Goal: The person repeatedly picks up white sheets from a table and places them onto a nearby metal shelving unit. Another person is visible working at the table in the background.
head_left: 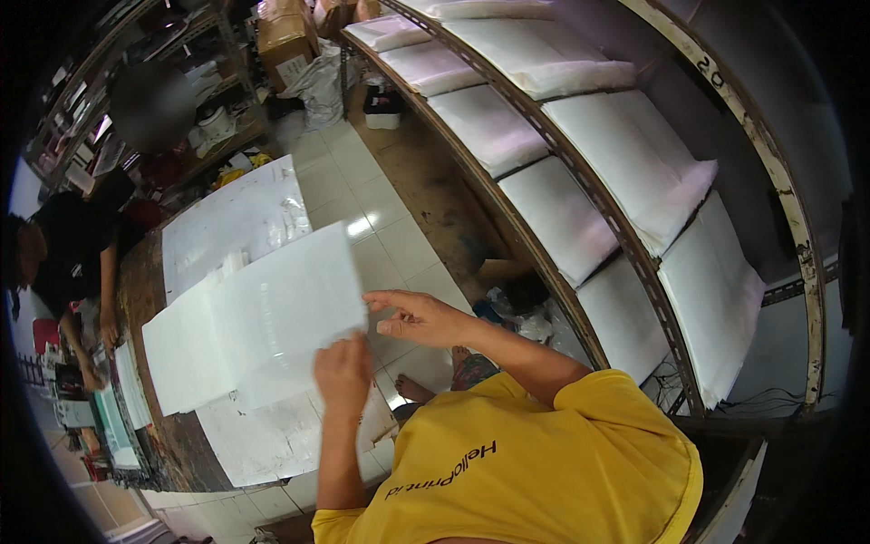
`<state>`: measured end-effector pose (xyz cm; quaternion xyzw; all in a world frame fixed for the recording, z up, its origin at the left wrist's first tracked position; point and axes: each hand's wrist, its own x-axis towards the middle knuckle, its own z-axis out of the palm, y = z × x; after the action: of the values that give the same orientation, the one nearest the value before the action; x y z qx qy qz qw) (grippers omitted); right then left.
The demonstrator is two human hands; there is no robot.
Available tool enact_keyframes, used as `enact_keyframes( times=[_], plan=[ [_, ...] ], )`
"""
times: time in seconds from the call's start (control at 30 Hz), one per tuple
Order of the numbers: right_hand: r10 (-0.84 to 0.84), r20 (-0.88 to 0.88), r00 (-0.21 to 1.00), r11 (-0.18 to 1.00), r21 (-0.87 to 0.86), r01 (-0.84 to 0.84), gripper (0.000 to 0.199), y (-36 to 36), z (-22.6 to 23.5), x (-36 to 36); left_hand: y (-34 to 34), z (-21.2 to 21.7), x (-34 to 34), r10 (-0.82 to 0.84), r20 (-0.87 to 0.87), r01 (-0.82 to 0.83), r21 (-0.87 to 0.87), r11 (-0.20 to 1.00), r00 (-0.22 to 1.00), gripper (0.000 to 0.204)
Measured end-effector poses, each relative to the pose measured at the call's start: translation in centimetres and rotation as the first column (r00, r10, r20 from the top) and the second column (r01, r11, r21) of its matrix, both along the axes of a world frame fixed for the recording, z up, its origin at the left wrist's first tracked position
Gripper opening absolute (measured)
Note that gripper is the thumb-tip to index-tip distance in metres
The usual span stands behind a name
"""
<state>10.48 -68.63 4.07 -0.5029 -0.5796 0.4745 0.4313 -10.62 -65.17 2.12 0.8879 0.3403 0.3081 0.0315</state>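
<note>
A thin, translucent white sheet (299, 308) is raised at its right edge, over the right part of a stack of white sheets (186, 354). My left hand (344, 367) is closed on the near right corner of that sheet. Beside the same edge, a little farther away, is my right hand (421, 317), its index finger stretched out and apart from the thumb. Its fingertips are at or very near the sheet's edge; contact is hard to make out. The stack lies on a worn wooden table (172, 444), partly over white boards.
A white board (245, 208) covers the table's far end. Across the table on the left, a person in dark clothes (77, 245) works with both hands low. Metal shelves (580, 172) on the right hold several white stacks. Cardboard boxes (285, 36) stand at the back.
</note>
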Motion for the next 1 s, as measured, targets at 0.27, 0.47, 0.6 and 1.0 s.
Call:
enact_keyframes(
  times=[0.27,0.47,0.6,1.0],
  plan=[
    [-0.275,0.288,0.917,0.935,-0.14,0.325,0.025,-6.1,-3.2,8.6,-6.5,-0.7,10.0,-0.308,0.161,0.345,-0.315,0.884,0.938,0.03],
    [-0.258,0.458,0.85,0.918,-0.157,0.364,0.023,-6.5,-4.1,16.9,-4.8,-2.2,6.2,-0.065,0.217,0.141,-0.355,0.924,0.974,0.029],
    [-0.419,0.413,0.809,0.871,-0.068,0.486,0.025,-2.4,-5.9,23.4,-2.5,-4.7,1.5,0.307,0.104,-0.23,-0.452,0.862,0.946,0.026],
    [-0.863,0.466,0.194,0.284,0.13,0.95,0.044,-13.2,-14.6,54.7,-4.1,-12.1,-1.2,0.54,-0.079,-0.517,-0.431,0.74,0.838,0.025]
  ],
)
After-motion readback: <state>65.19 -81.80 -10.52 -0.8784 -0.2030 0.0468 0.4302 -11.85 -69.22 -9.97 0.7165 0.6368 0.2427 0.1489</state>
